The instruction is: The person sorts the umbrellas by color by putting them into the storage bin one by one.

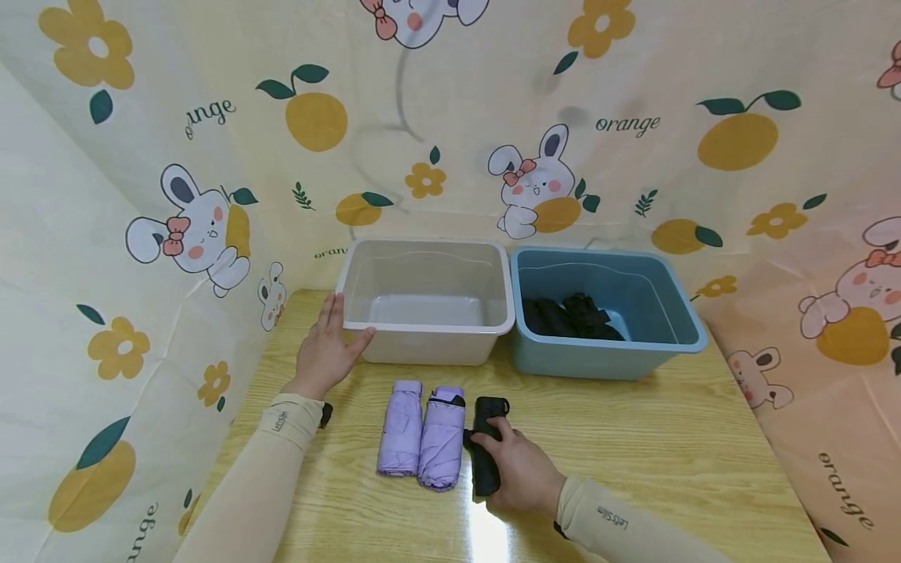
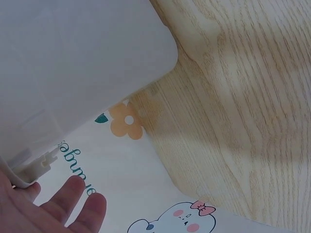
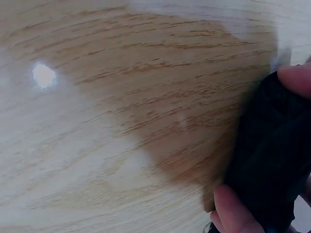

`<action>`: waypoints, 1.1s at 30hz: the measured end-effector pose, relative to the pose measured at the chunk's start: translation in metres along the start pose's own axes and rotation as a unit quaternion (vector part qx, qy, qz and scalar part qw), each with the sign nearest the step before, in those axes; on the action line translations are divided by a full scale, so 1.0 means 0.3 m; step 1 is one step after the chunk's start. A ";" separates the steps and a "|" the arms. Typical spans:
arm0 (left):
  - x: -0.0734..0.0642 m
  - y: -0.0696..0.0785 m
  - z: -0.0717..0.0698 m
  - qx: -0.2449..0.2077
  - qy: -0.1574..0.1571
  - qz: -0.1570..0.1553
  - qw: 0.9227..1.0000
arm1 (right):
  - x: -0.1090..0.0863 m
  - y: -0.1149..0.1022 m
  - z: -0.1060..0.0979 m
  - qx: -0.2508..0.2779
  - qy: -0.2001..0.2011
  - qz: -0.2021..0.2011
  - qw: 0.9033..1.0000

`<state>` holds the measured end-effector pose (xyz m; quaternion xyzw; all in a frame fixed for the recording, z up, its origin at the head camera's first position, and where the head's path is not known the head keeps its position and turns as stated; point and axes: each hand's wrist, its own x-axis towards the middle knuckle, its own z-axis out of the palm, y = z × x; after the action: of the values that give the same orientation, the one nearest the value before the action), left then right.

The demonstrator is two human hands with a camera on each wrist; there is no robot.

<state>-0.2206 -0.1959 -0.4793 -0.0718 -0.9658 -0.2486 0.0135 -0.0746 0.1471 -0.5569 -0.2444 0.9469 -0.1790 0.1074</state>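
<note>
My right hand (image 1: 524, 469) grips a black folded umbrella (image 1: 486, 450), thumb on one side and fingers on the other, low over the table. In the right wrist view the umbrella (image 3: 269, 150) fills the right edge between thumb and fingertips. Just left of it two purple folded umbrellas, one (image 1: 400, 428) and the other (image 1: 442, 438), lie side by side. My left hand (image 1: 327, 352) rests at the front left corner of the white bin (image 1: 422, 348), thumb at the front rim. Loosely bent fingers (image 2: 92, 213) show beside the bin's rim in the left wrist view.
A blue bin (image 1: 584, 360) stands to the right of the white one, with black folded items (image 1: 570, 317) inside. Both bins sit at the back of the wooden table (image 1: 633, 438), close to a printed cloth (image 1: 450, 102) that hangs behind and along the sides.
</note>
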 end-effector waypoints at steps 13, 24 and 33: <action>0.005 -0.012 0.006 0.000 0.008 0.005 1.000 | 0.000 0.011 -0.003 -0.001 0.001 -0.015 1.000; 0.008 -0.019 0.011 0.001 0.011 0.009 1.000 | -0.005 0.013 -0.004 0.002 0.007 -0.019 1.000; 0.010 -0.017 0.012 0.005 0.005 0.003 1.000 | -0.012 0.017 -0.006 0.003 0.010 -0.021 1.000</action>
<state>-0.2244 -0.1981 -0.4846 -0.0737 -0.9668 -0.2438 0.0200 -0.0742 0.1537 -0.5568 -0.2620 0.9420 -0.1869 0.0949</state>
